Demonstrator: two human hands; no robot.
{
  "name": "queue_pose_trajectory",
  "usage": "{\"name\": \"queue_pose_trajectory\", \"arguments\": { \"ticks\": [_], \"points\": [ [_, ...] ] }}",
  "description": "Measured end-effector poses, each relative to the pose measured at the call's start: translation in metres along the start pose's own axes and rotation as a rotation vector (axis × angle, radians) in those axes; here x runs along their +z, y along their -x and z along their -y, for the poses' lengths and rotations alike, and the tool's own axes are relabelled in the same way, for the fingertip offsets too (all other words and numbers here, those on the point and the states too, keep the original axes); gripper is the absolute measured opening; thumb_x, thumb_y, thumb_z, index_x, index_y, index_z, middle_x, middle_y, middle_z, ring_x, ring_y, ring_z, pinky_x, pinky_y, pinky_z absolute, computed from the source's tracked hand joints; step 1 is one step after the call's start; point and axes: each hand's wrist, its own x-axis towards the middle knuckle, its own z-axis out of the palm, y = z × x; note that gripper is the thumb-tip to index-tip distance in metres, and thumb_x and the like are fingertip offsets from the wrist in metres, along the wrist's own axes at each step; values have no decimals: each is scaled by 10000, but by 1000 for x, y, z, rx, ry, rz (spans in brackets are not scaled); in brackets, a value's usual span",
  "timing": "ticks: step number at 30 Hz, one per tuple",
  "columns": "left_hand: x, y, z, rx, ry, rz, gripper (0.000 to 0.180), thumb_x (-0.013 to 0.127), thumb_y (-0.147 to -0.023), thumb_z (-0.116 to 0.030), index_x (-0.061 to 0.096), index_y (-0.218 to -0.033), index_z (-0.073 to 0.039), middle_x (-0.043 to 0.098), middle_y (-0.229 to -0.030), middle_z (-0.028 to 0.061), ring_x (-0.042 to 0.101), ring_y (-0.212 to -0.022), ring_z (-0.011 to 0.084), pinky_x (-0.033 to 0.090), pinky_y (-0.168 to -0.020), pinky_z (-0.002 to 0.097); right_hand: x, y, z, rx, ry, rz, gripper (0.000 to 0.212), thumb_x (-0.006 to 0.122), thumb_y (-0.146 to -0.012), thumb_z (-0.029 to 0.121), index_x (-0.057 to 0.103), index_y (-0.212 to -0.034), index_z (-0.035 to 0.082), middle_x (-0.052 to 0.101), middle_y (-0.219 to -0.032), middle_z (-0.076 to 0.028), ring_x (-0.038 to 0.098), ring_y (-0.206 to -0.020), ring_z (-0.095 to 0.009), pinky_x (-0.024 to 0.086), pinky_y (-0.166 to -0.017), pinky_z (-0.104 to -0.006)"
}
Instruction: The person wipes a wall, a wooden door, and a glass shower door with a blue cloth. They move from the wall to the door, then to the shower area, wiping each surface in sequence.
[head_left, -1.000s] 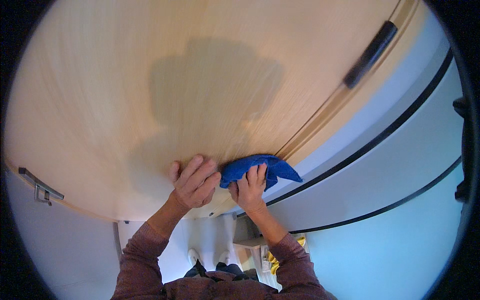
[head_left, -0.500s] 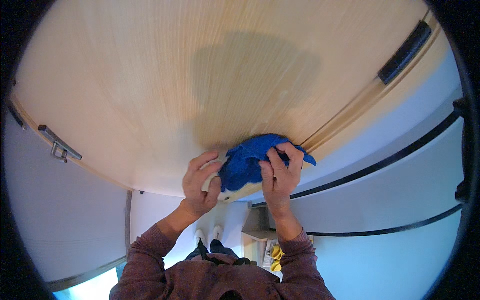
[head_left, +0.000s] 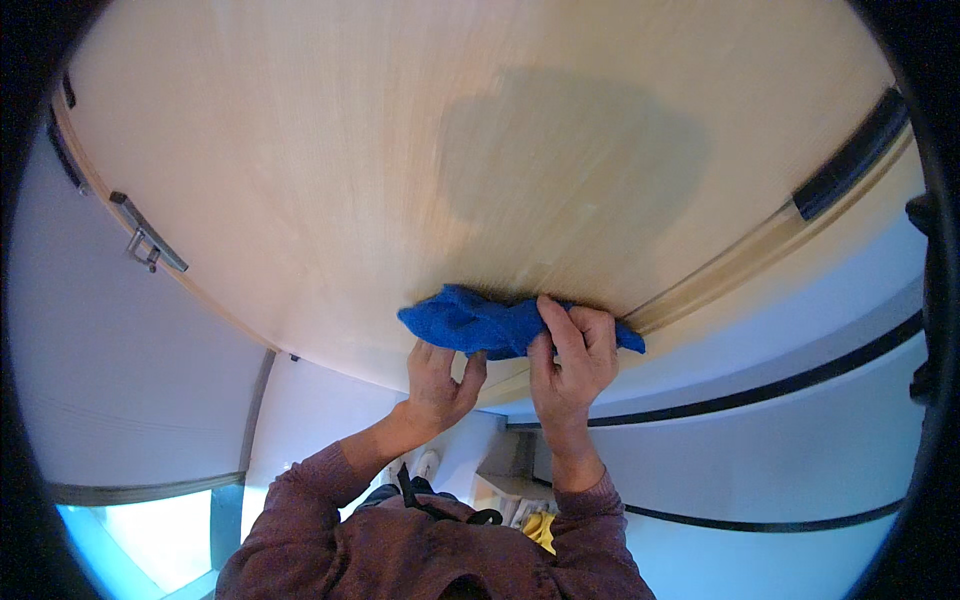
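Head view, and we see both hands low in the centre! Our right hand arches over, fingers grasping the blue cloth against the pale wood-grained panel. Our left hand reaches up at the cloth's lower left; fingertips vanish behind the fabric, so we can't tell if they grip. Lower centre, a yellow item is half-hidden by our right sleeve, hard to identify.

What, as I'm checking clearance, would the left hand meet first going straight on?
The left hand would meet the blue cloth at its fingers, then probably the wooden board, though depth is unclear.
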Motion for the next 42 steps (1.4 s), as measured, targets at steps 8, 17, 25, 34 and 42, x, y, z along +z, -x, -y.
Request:
{"name": "queue_pose_trajectory", "arguments": {
  "ticks": [8, 17, 25, 34, 42],
  "points": [
    [3, -92, -48, 460, -263, -215, 257, 661, -668, -217, 622, -895, -104, 541, -1015, 146, 472, -980, 354, 270, -874, 540, -26, -37, 5, -5, -170, -425, 213, 581, -793, 98, 590, -992, 21, 556, -991, -105, 545, -876, -228, 438, -785, -321],
    [41, -119, -71, 685, -472, -156, 449, 560, -720, -310, 529, -1145, -168, 496, -1158, 82, 436, -1110, 274, 265, -921, 517, -12, -7, -6, 306, -424, -632, 392, 618, -788, 116, 467, -1117, -35, 482, -1120, -191, 496, -987, -286, 401, -857, -396],
    [35, 19, 59, 568, -388, 389, 229, 514, -741, -212, 608, -949, -204, 562, -1036, -47, 486, -987, 142, 329, -813, 379, 54, 138, -47, 602, -361, -137, 306, 539, -829, 207, 543, -989, -53, 560, -1004, -178, 525, -864, -271, 427, -773, -363],
    [-43, -79, 25, 701, -360, -62, 268, 560, -695, -292, 614, -943, -206, 550, -1050, -9, 470, -996, 191, 316, -846, 452, 69, 42, 30, 543, -652, -467, 255, 544, -844, 175, 501, -1027, 2, 530, -941, -67, 463, -820, -165, 400, -741, -289],
    [-115, -159, 0, 692, -455, -323, 355, 571, -681, -316, 594, -1017, -206, 517, -1020, 28, 449, -1040, 244, 263, -921, 531, 104, -32, 86, 307, -570, -610, 291, 488, -873, 171, 474, -1095, -18, 528, -1005, -113, 490, -886, -196, 411, -769, -295]
  ]
}}
